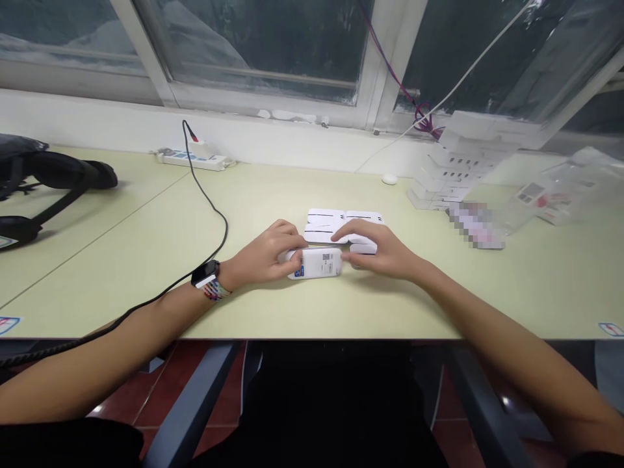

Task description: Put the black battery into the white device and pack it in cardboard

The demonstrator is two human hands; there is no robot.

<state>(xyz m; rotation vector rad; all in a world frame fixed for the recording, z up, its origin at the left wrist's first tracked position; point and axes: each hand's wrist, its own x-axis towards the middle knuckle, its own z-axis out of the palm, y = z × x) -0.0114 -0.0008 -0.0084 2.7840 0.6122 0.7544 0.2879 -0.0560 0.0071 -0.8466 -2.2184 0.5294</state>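
A small white box (319,263) with a printed label and a blue patch stands on its long edge near the table's front. My left hand (273,252) grips its left end, with the thumb on the near face and the fingers behind. At the other end, my right hand (383,246) brackets the corner: the thumb touches the right edge and the index finger reaches over the back. Directly behind lie several flat white packs (324,220) with black lines and letters, set side by side. My right hand partly covers them.
A black cable (209,201) runs over the table and across my left forearm from a power strip (195,159). White boxes (453,169) are stacked at back right, beside clear plastic bags (570,188). A black object (49,182) stands far left; a white round piece (389,179) lies behind.
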